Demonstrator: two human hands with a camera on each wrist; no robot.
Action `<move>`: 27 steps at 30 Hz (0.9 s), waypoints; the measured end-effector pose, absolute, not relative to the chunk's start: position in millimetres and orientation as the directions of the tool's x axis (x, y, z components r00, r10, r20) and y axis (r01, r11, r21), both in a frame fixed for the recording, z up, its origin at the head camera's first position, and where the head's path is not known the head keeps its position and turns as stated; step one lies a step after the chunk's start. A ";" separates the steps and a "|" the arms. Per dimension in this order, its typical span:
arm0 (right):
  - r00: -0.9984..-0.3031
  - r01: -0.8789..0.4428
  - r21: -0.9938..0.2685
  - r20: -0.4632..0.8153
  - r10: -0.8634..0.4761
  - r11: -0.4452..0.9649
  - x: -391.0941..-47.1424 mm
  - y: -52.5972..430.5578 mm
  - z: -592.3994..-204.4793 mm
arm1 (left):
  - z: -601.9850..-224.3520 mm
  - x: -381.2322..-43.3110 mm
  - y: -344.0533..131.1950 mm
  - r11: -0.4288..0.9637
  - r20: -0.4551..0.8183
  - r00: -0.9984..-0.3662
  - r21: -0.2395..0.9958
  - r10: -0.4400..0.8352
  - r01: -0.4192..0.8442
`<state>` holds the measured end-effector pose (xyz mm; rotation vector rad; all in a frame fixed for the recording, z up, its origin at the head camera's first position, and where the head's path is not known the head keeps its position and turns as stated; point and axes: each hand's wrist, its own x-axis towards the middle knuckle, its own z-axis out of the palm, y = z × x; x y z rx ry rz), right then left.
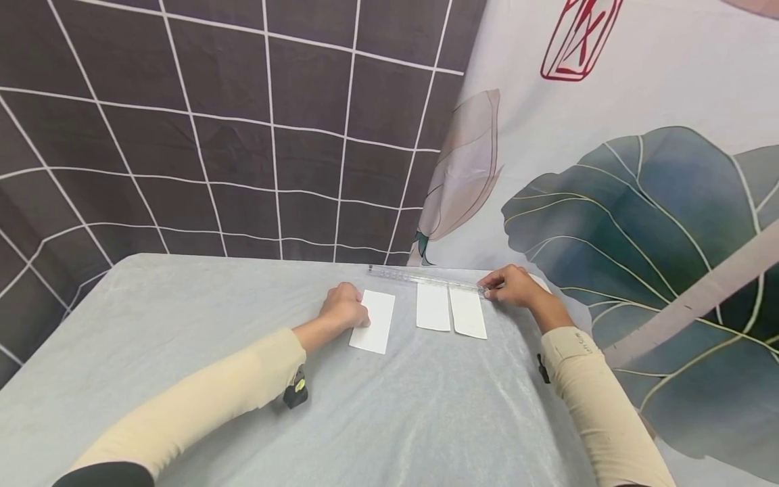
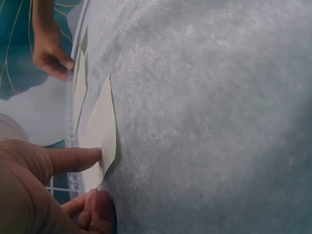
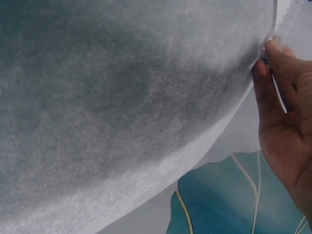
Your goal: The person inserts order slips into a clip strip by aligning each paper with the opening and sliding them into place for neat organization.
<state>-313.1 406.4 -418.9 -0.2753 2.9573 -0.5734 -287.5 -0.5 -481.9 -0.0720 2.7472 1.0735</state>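
A white paper card (image 1: 377, 323) lies on the cloth-covered table, left of two similar white cards. My left hand (image 1: 345, 306) pinches it by its left edge; in the left wrist view the thumb (image 2: 78, 158) is on its face, with curled fingers at its edge. A clear plastic ruler (image 1: 414, 276) stretches along the far side of the table, over the top ends of the middle card (image 1: 433, 310) and the right card (image 1: 468, 314). At the ruler's right end, my right hand (image 1: 514, 287) grips it between thumb and fingers, as the right wrist view (image 3: 287, 92) also shows.
A pale grey cloth (image 1: 255, 419) covers the table, whose far edge runs just behind the ruler. Behind stands a dark curtain (image 1: 231, 149) with white grid lines. To the right hangs a white curtain with a large blue-green leaf print (image 1: 657, 216).
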 end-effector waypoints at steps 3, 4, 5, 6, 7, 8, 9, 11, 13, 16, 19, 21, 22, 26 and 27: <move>-0.977 -0.152 -0.382 -0.081 -0.197 0.912 -312.5 406.8 -419.4 | -483.8 -286.9 0.1 0.710 -0.199 -0.980 0.693 0.027 -0.121; -0.977 -0.150 -0.383 -0.081 -0.195 0.912 -312.5 406.4 -419.7 | -485.0 -287.2 0.3 0.698 -0.198 -0.980 0.705 0.029 -0.122; -0.977 -0.149 -0.383 -0.084 -0.195 0.912 -312.7 406.1 -420.1 | -486.2 -287.4 0.5 0.687 -0.194 -0.980 0.716 0.031 -0.120; -0.977 -0.148 -0.385 -0.085 -0.195 0.911 -313.1 406.1 -420.1 | -487.5 -288.0 0.8 0.677 -0.192 -0.981 0.726 0.029 -0.123; -0.977 -0.150 -0.386 -0.086 -0.197 0.910 -313.4 405.8 -419.9 | -487.7 -288.0 1.1 0.667 -0.190 -0.981 0.735 0.023 -0.126; -0.976 -0.148 -0.386 -0.089 -0.196 0.910 -313.7 405.4 -419.8 | -487.2 -287.6 1.4 0.658 -0.188 -0.982 0.742 0.017 -0.131; -0.976 -0.148 -0.387 -0.092 -0.197 0.910 -313.9 405.2 -419.6 | -486.4 -287.2 1.7 0.650 -0.188 -0.982 0.748 0.010 -0.137; -0.976 -0.143 -0.387 -0.096 -0.194 0.911 -314.2 405.4 -419.0 | -482.3 -284.9 2.4 0.635 -0.197 -0.980 0.757 -0.003 -0.154; -0.976 -0.144 -0.387 -0.094 -0.194 0.911 -313.7 405.5 -418.2 | -476.4 -281.5 3.1 0.614 -0.218 -0.976 0.768 -0.013 -0.180; -0.976 -0.146 -0.386 -0.092 -0.195 0.911 -313.1 406.3 -417.9 | -471.9 -277.9 3.7 0.593 -0.236 -0.972 0.781 -0.012 -0.197; -0.977 -0.143 -0.389 -0.092 -0.193 0.910 -313.2 406.2 -418.5 | -475.0 -278.0 2.9 0.577 -0.228 -0.974 0.795 -0.001 -0.186; -0.977 -0.137 -0.390 -0.096 -0.189 0.910 -313.7 405.8 -419.1 | -478.8 -277.9 1.4 0.570 -0.199 -0.980 0.807 0.015 -0.155; -0.978 -0.134 -0.391 -0.098 -0.186 0.911 -314.0 405.8 -419.3 | -480.6 -278.0 0.4 0.564 -0.187 -0.982 0.813 0.021 -0.143; -0.979 -0.125 -0.390 -0.103 -0.179 0.912 -314.3 405.1 -419.6 | -470.2 -266.6 -1.6 0.537 -0.147 -0.989 0.837 0.034 -0.106; -0.979 -0.124 -0.390 -0.103 -0.177 0.913 -314.3 405.0 -419.4 | -464.1 -262.1 -2.1 0.529 -0.145 -0.989 0.842 0.034 -0.106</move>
